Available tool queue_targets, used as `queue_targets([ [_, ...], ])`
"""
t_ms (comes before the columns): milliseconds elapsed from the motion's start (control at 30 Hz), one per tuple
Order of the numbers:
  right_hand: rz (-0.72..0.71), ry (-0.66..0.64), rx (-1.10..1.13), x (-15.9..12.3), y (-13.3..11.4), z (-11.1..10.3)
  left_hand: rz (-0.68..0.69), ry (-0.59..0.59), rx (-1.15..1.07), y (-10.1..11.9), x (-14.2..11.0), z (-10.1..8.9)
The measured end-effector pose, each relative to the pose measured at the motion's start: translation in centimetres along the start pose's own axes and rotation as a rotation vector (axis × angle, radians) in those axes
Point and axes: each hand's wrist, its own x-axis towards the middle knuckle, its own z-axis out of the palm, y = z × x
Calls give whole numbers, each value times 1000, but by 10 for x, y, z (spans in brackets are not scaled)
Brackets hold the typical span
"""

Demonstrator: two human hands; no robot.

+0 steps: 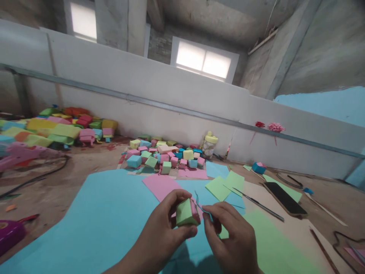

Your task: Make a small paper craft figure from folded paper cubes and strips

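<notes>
My left hand [173, 222] is closed around a small green and pink paper box [184, 213], thumb below and fingers over its far side. Just to the right, my right hand [230, 232] pinches a thin, curled blue paper strip [207, 212] between thumb and fingers. The strip's free end rises beside the box's pink face; whether it touches the box I cannot tell. Below both hands lies a large blue paper sheet [114, 213]. A pink sheet [162, 186] lies behind the box, and green paper squares [218, 187] lie behind my right hand.
Several small paper boxes [165, 167] are piled behind the sheets, near a yellow-lidded jar [209, 144]. At left are larger coloured paper shapes [57, 131], a pink glue gun [25, 152] and a purple object [11, 234]. A craft knife [262, 205], phone [283, 198] and pencil [323, 249] lie right.
</notes>
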Motion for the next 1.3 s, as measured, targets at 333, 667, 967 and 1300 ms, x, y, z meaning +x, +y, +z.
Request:
queue_targets([
  [333, -31, -24, -54, 0, -2, 1, 25, 55, 94, 5, -4, 2],
  [667, -60, -103, 63, -3, -2, 4, 61, 93, 196, 7, -6, 3],
  [967, -107, -55, 61, -8, -2, 10, 173, 165, 388, 2, -7, 1],
  [1300, -175, -65, 50, -9, 1, 10, 269, 199, 473, 2, -11, 3],
])
